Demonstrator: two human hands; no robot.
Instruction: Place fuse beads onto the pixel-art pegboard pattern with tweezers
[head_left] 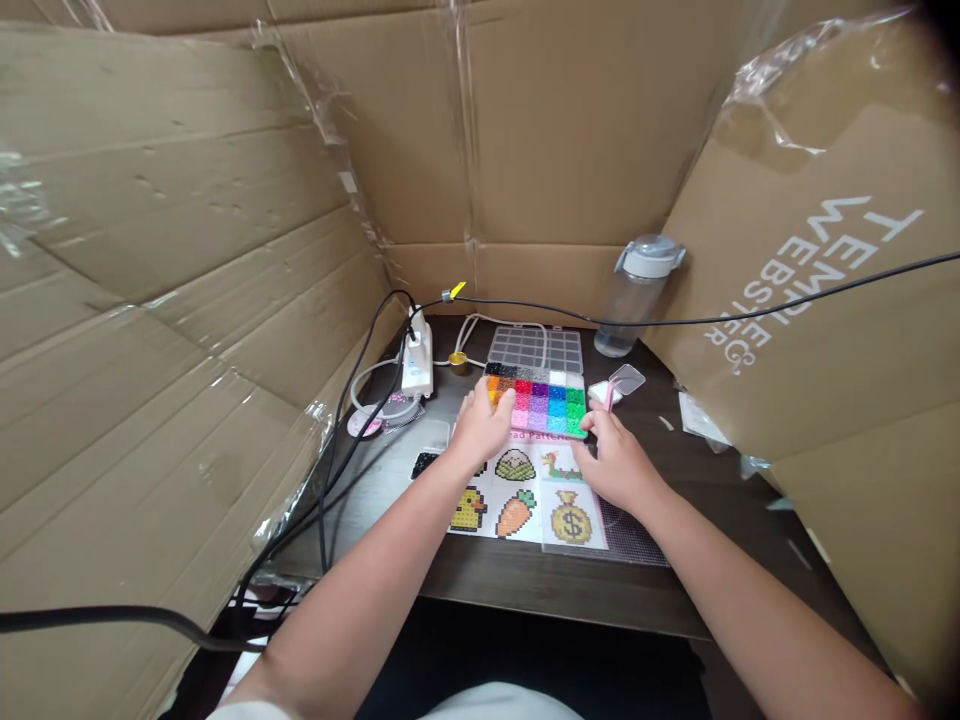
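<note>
My left hand (480,425) rests spread against the near left corner of the bead box (536,400). My right hand (611,462) touches its near right corner, pinching pink tweezers (611,397). The box sits just beyond the pattern sheet (525,495).

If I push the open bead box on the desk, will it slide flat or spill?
The bead box is low and flat, so it would probably slide rather than tip. Its lid lies open, so a jolt could scatter the loose beads. Both hands, left hand and right hand, touch its near edge, which likely steadies it.
</note>
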